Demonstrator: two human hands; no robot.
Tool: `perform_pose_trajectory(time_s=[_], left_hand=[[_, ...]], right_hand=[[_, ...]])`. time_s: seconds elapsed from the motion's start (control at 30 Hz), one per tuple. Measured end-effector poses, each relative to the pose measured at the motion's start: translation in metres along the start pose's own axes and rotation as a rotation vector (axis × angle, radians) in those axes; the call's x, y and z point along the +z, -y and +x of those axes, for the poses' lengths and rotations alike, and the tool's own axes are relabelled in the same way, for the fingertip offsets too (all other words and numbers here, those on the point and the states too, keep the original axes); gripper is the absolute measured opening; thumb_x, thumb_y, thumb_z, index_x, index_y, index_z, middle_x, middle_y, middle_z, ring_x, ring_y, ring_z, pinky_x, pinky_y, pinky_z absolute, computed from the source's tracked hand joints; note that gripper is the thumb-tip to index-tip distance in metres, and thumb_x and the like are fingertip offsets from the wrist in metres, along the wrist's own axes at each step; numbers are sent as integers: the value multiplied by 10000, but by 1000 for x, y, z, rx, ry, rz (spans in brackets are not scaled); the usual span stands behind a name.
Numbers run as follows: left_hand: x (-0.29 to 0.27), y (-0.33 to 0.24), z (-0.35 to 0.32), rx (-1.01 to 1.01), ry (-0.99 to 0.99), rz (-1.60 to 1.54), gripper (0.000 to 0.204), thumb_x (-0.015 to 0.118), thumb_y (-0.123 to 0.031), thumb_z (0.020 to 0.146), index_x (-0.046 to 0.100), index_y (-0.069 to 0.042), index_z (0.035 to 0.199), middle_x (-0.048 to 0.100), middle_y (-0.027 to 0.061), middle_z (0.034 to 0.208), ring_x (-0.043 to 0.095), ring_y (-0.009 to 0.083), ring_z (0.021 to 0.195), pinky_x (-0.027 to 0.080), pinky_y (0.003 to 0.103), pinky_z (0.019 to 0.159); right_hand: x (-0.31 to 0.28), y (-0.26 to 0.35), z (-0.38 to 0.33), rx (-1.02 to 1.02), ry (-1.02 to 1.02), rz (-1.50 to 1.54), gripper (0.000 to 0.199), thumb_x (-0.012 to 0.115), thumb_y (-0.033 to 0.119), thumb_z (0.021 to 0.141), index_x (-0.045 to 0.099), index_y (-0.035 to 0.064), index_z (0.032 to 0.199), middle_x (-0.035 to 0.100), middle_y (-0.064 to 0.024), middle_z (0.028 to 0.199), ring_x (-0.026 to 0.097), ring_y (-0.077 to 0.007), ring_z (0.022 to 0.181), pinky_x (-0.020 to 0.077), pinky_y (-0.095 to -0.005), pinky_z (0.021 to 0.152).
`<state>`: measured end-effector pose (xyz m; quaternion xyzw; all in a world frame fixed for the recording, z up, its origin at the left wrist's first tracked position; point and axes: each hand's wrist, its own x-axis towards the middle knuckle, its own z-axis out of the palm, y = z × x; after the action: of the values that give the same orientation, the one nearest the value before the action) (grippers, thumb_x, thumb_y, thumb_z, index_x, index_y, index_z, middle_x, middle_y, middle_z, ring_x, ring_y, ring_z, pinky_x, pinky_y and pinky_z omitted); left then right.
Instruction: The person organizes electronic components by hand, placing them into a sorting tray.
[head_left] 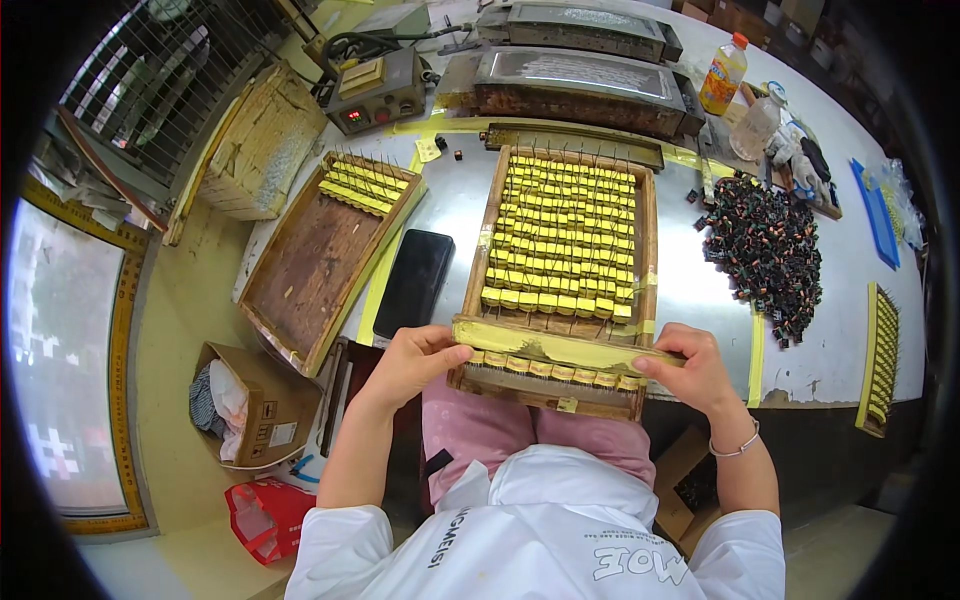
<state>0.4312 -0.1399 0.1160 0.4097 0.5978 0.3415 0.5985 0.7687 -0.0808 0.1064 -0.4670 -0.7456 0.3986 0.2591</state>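
Note:
A wooden tray [648, 235] lies in front of me on the metal table, filled with rows of small yellow components [565, 230] on pins. Across its near end I hold a long yellow-taped strip [560, 346] carrying a row of the same components. My left hand [418, 362] pinches the strip's left end. At the right end, my right hand [695, 368] grips it; a thin bracelet is on that wrist.
A second wooden tray [312, 262] with a few yellow rows lies at the left, a black flat case [414, 282] beside it. A heap of dark components [765, 250] is at the right, another loaded strip [880, 360] beyond. Machines, a control box [375, 92] and bottles stand behind.

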Motion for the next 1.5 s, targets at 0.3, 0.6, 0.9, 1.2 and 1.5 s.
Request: perform_pose_trajectory(time_s=[0.3, 0.6, 0.9, 1.2, 1.5], left_hand=[[-16, 5, 2, -48, 164, -100, 297, 687, -195, 773, 627, -8, 996, 629, 22, 809, 549, 86, 688, 437, 241, 632], [-14, 14, 4, -84, 163, -267, 296, 714, -186, 745, 633, -11, 968, 632, 27, 830, 558, 103, 701, 451, 250, 649], [12, 14, 4, -27, 50, -535, 497, 646, -131, 788, 407, 10, 1200, 570, 104, 1082, 600, 217, 926, 524, 330, 696], [62, 3, -5, -30, -57, -498, 338, 663, -129, 797, 540, 23, 1073, 616, 94, 962, 621, 176, 865, 535, 260, 642], [74, 4, -7, 0, -69, -520, 345, 644, -107, 800, 524, 14, 1100, 600, 106, 1008, 606, 186, 895, 549, 287, 681]], right_hand=[[11, 24, 8, -84, -56, 12, 228, 774, 153, 652, 609, -4, 636, 513, -53, 578, 476, -143, 503, 368, -260, 465], [12, 24, 8, -84, -46, -6, 222, 772, 147, 651, 611, -6, 636, 516, -53, 579, 471, -140, 491, 364, -256, 457], [7, 21, 7, 26, -61, 98, 208, 742, 125, 691, 600, -20, 643, 500, -32, 600, 441, -102, 541, 331, -250, 487], [8, 30, 6, -63, -111, 118, 197, 734, 123, 698, 604, -20, 657, 521, -44, 613, 467, -111, 549, 358, -249, 499], [5, 36, 3, -76, -117, 69, 196, 734, 128, 699, 607, -17, 659, 526, -50, 609, 472, -117, 536, 364, -250, 494]])
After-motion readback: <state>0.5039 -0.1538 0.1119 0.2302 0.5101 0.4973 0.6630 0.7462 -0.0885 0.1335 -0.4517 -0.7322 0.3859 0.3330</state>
